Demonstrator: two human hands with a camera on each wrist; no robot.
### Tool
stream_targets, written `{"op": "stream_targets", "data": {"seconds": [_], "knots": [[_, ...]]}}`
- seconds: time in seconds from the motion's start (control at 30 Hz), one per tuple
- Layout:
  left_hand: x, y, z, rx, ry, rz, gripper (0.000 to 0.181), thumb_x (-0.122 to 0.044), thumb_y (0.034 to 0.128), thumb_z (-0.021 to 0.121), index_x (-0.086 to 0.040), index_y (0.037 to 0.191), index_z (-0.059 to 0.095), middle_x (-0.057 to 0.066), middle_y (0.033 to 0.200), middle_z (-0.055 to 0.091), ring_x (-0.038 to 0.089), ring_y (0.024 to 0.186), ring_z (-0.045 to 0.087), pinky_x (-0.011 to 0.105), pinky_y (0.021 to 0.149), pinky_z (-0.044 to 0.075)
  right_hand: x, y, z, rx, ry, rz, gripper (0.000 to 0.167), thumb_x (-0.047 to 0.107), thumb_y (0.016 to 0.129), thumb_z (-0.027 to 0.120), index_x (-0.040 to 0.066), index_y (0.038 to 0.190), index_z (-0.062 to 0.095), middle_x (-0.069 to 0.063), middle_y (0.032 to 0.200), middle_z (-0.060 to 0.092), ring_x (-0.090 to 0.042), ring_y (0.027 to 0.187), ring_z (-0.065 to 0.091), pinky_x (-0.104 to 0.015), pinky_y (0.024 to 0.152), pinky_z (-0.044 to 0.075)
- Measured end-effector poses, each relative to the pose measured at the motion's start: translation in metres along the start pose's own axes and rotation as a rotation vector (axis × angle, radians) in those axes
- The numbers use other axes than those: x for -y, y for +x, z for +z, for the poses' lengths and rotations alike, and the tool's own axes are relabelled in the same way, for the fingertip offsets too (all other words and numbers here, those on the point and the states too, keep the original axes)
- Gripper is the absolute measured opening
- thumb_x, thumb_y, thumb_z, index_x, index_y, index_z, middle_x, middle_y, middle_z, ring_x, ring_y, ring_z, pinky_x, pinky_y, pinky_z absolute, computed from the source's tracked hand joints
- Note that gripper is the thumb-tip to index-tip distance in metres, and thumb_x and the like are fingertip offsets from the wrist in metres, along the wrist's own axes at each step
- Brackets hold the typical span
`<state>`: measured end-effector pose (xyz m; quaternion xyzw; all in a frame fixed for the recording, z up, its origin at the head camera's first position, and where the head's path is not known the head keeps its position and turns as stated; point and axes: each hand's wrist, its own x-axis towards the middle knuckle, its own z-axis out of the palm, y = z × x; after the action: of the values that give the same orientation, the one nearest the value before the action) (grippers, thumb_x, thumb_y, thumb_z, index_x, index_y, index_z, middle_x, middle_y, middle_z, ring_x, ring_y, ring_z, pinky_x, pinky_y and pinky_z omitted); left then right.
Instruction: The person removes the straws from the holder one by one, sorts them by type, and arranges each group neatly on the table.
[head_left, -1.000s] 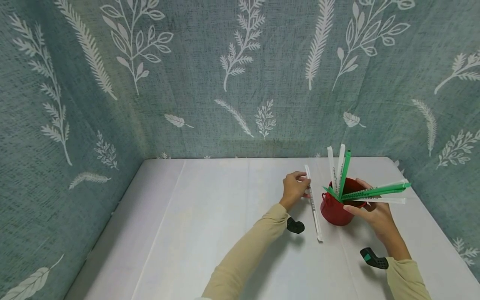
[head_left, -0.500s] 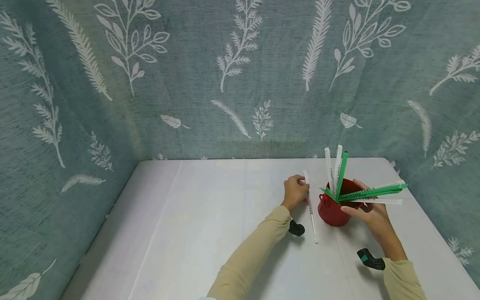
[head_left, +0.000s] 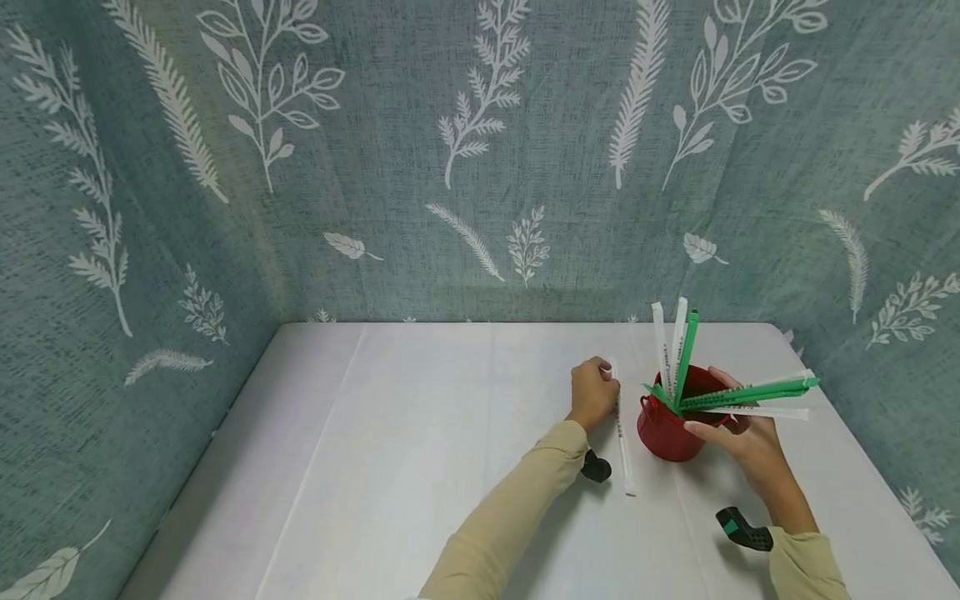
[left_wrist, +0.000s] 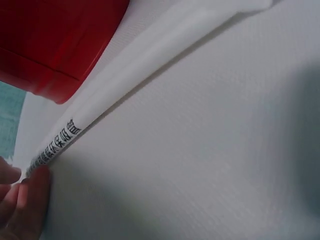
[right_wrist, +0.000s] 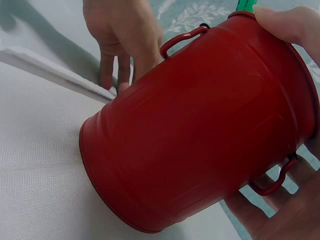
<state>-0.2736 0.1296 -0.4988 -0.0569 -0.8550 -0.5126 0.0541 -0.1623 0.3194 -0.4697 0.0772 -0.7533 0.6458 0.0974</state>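
A paper-wrapped straw (head_left: 623, 458) lies lengthwise on the white table, left of a small red bucket (head_left: 667, 439). At the straw's far part, the fingertips and thumb of my left hand (head_left: 594, 393) pinch it beside its dark printed lettering, as the left wrist view shows (left_wrist: 55, 145). My right hand (head_left: 756, 437) grips the bucket from its right side, thumb near the rim. Out of the bucket lean several wrapped straws, white ones and green ones (head_left: 772, 390). In the right wrist view the bucket (right_wrist: 195, 125) stands with two side handles and hides part of the left hand.
The white table (head_left: 420, 450) reaches back to a grey-green curtain (head_left: 390, 250) with white leaf prints, which also hangs at both sides. Dark wrist cameras (head_left: 744, 529) sit on both wrists, close above the table.
My left hand has turned knuckles-up and moved slightly nearer me, and the straw has shifted slightly nearer me with it. The right hand stays around the bucket.
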Motion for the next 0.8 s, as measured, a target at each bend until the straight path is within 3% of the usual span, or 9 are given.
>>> {"op": "stream_targets", "data": {"seconds": [0.33, 0.5, 0.63, 0.8], "knots": [[-0.004, -0.005, -0.001, 0.068, 0.124, 0.071, 0.02, 0.003, 0.0744, 0.069, 0.001, 0.094, 0.069, -0.003, 0.065, 0.051, 0.008, 0.06, 0.044, 0.017, 0.051, 0.037, -0.001, -0.003, -0.001, -0.003, 0.013, -0.01, 0.079, -0.01, 0.079, 0.068, 0.003, 0.147, 0.03, 0.0, 0.135, 0.045, -0.009, 0.115, 0.046, -0.013, 0.086, 0.048], [-0.006, -0.005, 0.0, 0.093, 0.185, 0.058, 0.015, 0.002, 0.0737, 0.07, 0.001, 0.089, 0.071, 0.003, 0.073, 0.061, 0.01, 0.065, 0.052, 0.018, 0.054, 0.044, -0.001, -0.003, -0.001, 0.002, 0.035, -0.006, 0.079, -0.011, 0.079, 0.067, 0.005, 0.147, 0.03, -0.003, 0.136, 0.043, -0.01, 0.116, 0.045, -0.013, 0.086, 0.047], [-0.01, -0.005, 0.0, 0.077, 0.195, 0.052, 0.01, 0.002, 0.0733, 0.071, 0.002, 0.083, 0.071, 0.007, 0.079, 0.066, 0.014, 0.071, 0.059, 0.021, 0.058, 0.049, 0.0, -0.002, -0.001, 0.003, 0.031, -0.001, 0.078, -0.01, 0.08, 0.068, 0.007, 0.147, 0.031, -0.004, 0.136, 0.043, -0.01, 0.116, 0.045, -0.014, 0.086, 0.047], [-0.014, -0.004, -0.001, 0.055, 0.194, 0.011, 0.003, 0.0, 0.0722, 0.072, 0.0, 0.072, 0.07, 0.005, 0.074, 0.065, 0.016, 0.07, 0.06, 0.023, 0.057, 0.049, 0.0, 0.001, 0.0, 0.003, 0.018, -0.001, 0.079, -0.009, 0.08, 0.068, 0.001, 0.147, 0.028, 0.0, 0.134, 0.045, -0.009, 0.114, 0.046, -0.014, 0.084, 0.049]]}}
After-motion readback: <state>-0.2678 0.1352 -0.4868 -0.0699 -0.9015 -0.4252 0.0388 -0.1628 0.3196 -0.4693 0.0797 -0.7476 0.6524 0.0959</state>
